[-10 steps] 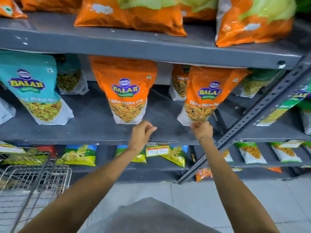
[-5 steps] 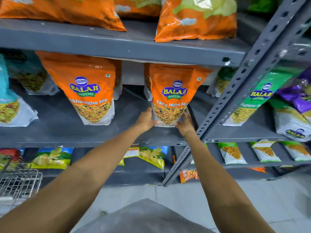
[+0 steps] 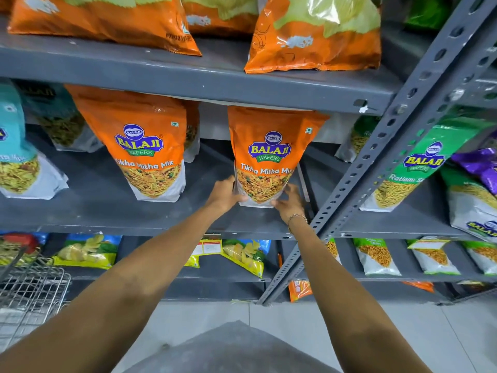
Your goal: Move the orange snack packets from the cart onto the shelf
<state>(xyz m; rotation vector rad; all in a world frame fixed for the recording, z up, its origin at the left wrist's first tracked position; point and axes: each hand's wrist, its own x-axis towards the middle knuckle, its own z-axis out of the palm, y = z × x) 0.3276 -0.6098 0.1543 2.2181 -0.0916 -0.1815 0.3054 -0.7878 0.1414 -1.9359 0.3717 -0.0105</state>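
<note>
I have both hands on one orange packet (image 3: 265,157) standing upright on the middle shelf (image 3: 107,205), near the grey upright post (image 3: 357,181). My left hand (image 3: 223,195) cups its lower left edge and my right hand (image 3: 289,201) presses its lower right corner, fingers spread against the base; neither hand is closed into a fist, both hold the packet from the sides. The base looks to be resting on the shelf board, so I judge this one is placed and only being squared up.

A second orange packet (image 3: 146,146) of the same kind stands to the left on the same shelf, apart from the first, with a teal packet (image 3: 16,157) further left. More orange edges show behind each front packet, though I cannot tell how many are back there.

The cart (image 3: 32,292) shows only as a wire corner at the lower left. The part I can see holds no orange packets, but most of the basket is out of view, so I cannot say what remains. My judgement: at least two packets are shelved, this one nearly finished, and the next step is letting go and checking the cart.
</note>
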